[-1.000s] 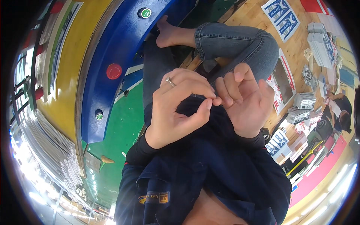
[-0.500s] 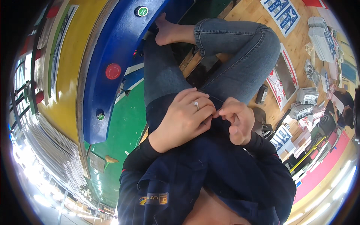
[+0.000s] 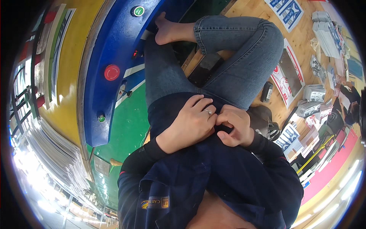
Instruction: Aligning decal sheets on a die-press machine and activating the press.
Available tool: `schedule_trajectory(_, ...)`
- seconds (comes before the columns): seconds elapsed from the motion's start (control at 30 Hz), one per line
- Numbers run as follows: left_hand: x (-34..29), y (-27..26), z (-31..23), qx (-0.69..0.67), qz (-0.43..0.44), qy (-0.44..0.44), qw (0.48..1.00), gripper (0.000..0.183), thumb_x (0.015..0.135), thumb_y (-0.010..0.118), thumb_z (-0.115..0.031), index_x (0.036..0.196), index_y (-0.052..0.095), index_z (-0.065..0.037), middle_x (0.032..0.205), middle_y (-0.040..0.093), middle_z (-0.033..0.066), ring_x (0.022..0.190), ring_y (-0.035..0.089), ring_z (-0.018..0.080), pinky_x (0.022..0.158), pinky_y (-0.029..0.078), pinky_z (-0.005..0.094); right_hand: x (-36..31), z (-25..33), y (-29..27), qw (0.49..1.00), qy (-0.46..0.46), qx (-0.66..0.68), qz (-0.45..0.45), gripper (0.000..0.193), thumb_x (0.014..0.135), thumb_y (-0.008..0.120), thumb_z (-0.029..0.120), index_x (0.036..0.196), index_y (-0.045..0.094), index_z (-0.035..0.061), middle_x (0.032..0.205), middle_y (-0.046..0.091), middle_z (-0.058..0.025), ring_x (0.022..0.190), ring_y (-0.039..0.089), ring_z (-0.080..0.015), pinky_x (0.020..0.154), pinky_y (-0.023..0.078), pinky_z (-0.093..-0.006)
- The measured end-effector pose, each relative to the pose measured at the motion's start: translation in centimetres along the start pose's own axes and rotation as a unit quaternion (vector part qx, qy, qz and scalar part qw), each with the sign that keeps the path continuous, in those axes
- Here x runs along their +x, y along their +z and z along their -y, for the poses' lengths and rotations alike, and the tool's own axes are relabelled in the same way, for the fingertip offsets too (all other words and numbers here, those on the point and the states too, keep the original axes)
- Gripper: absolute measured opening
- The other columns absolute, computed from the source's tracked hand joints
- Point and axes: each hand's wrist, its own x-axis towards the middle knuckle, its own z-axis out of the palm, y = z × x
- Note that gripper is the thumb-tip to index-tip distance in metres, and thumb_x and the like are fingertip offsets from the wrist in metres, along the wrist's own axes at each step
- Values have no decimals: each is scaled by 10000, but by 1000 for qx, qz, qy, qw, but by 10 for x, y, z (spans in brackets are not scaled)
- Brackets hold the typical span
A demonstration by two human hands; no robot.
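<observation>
My left hand [image 3: 192, 122], with a ring on one finger, lies back up over my dark top at the lap. Its fingers are loosely bent and a little apart; the thumb is hidden. Close against its fingertips is my right hand [image 3: 235, 124]. The right fingers curl inward, with the thumb apart from them and nothing visible in the gap. Both hands rest above my blue jeans [image 3: 244, 66], near the waist. A dark flat rectangular object [image 3: 206, 70] lies between my bent legs.
To the left runs a blue machine panel [image 3: 97, 76] with a red stop button [image 3: 112, 72] and green buttons. Stacked sheets [image 3: 57, 152] stand beyond it. On the right, a wooden surface [image 3: 251, 11] bears printed sheets, bundled stacks [image 3: 326, 36] and a small black object [image 3: 266, 91].
My right hand has turned and lowered slightly, its fingers now curled closer to my left hand. The fingertips that met in a pinch have come apart. My left hand has shifted slightly.
</observation>
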Motion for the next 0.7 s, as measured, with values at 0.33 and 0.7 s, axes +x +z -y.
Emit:
schedule_trajectory(0.33,1,2,2,25,1,9,1000,172,722,710,-197,810,695,-50,938,660,73,1097,629,273,1053,457,461,-1,-4,6,1000,18,20,-11,218,766,773,152,834,590,55,674,507,-42,578,458,-195,505,351,-321)
schedule_trajectory(0.7,11,0,-1,-33,-49,-17,998,234,666,769,-69,860,640,-86,952,671,28,1083,675,242,1006,492,459,-10,-14,9,982,-1,104,-155,200,809,693,189,903,669,14,591,422,1,544,421,-153,525,347,-304)
